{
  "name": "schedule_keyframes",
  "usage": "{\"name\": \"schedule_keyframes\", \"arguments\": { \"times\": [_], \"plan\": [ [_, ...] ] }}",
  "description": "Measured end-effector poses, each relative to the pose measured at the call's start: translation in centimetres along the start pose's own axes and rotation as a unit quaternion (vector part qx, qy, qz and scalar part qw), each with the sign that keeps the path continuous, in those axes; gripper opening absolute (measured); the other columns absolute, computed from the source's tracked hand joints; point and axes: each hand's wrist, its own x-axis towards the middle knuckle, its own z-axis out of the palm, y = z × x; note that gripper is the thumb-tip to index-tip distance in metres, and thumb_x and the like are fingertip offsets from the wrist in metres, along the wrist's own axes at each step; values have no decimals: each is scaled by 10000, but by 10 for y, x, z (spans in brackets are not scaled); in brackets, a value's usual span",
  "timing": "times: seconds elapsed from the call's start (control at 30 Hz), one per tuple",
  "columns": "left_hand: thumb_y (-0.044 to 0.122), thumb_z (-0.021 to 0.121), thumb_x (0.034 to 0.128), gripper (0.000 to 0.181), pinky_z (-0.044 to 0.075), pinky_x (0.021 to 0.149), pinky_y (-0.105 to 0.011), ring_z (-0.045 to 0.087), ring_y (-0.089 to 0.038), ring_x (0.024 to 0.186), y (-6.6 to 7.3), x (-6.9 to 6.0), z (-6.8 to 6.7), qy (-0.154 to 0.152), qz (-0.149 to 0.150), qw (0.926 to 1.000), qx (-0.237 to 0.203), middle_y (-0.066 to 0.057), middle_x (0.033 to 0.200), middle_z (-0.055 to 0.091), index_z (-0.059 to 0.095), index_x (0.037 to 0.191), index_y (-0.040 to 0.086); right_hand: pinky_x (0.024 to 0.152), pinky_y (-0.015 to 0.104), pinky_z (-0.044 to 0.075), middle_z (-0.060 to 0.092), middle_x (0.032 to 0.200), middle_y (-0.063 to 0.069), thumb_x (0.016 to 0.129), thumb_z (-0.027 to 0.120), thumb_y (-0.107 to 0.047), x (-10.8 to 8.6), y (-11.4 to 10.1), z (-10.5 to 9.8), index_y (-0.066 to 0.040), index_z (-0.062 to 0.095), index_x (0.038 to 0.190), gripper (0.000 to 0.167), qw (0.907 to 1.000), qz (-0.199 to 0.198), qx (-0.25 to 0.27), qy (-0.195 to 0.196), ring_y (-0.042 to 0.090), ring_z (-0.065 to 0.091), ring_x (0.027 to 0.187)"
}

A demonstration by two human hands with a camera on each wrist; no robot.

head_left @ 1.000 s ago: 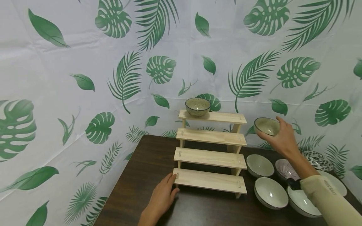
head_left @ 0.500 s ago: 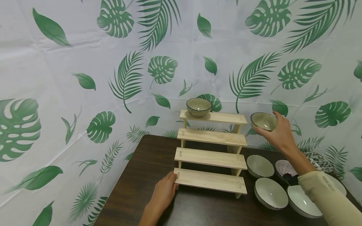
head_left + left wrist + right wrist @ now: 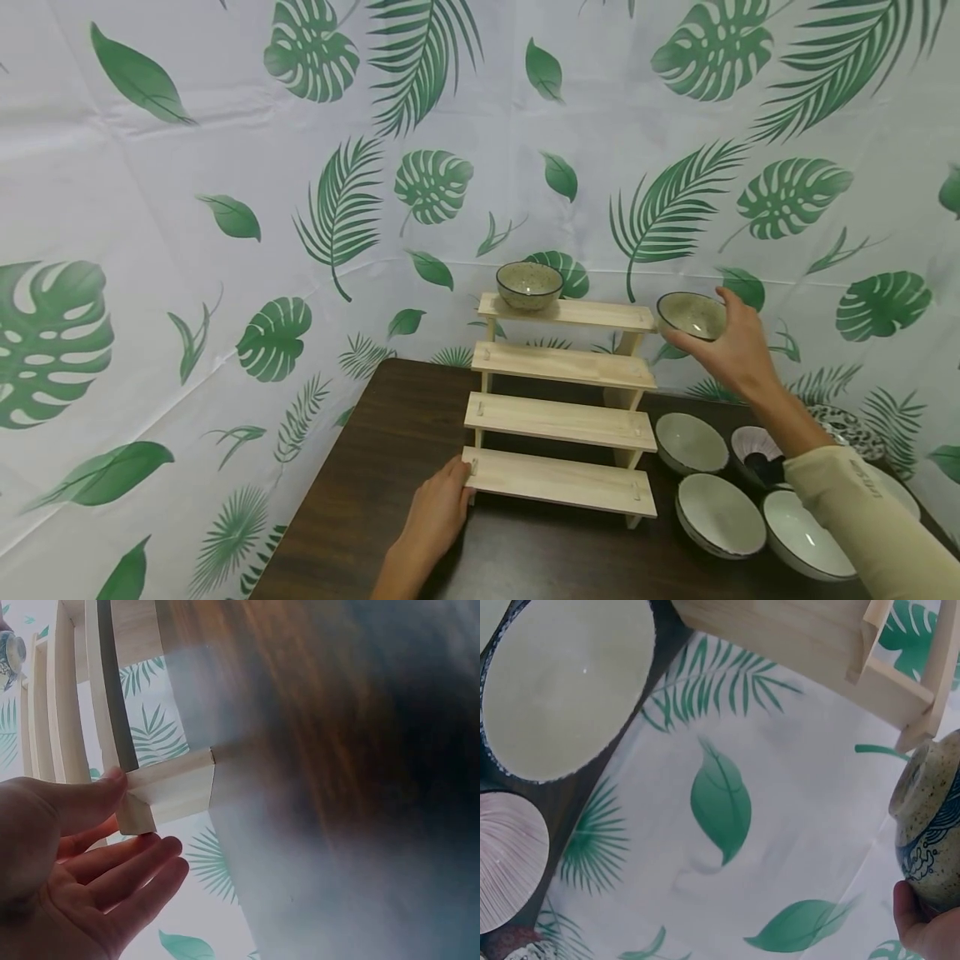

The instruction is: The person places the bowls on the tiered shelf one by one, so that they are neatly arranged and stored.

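Note:
My right hand (image 3: 738,346) holds a small speckled bowl (image 3: 692,317) with a dark rim, up in the air just right of the top step. Blue wave patterns on the bowl's outside (image 3: 935,825) show in the right wrist view. My left hand (image 3: 437,508) grips the left end of the lowest step of a pale wooden tiered shelf (image 3: 558,479). In the left wrist view, the thumb of the left hand (image 3: 97,862) lies on one side of the board and fingers on the other. A similar speckled bowl (image 3: 528,287) stands on the top step's left end.
Right of the shelf, several bowls stand on the dark table (image 3: 360,467): a greenish one (image 3: 690,442), a pale one (image 3: 720,512), a white one (image 3: 806,533) and a pink ribbed one (image 3: 750,442). A spotted dish (image 3: 847,429) lies behind. A leaf-print cloth (image 3: 465,100) hangs close behind the shelf.
My right hand has moved left and slightly up with the bowl, nearer the top step. My left hand stays on the lowest step.

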Motion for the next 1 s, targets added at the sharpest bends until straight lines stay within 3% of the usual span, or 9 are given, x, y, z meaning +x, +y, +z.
{"name": "schedule_keyframes", "arguments": {
  "times": [0.17, 1.0],
  "plan": [
    [80, 772, 897, 291, 603, 784, -505, 734, -384, 1040, 1, -1, 1, -20, -43, 10000, -19, -217, 1292, 688, 684, 1161, -6, 1023, 808, 283, 238, 1647, 335, 859, 764, -555, 3, -3, 2, -88, 146, 1659, 1113, 10000, -21, -13, 15, 577, 251, 1481],
    [84, 791, 877, 241, 599, 769, -477, 739, -339, 991, 0, -2, 2, 157, -35, 9999, 40, -166, 1222, 714, 686, 1085, 21, 1047, 794, 280, 285, 1607, 359, 848, 777, -534, 11, -21, 4, -79, 172, 1651, 1104, 9996, -247, 13, 117, 580, 295, 1447]
  ]
}}
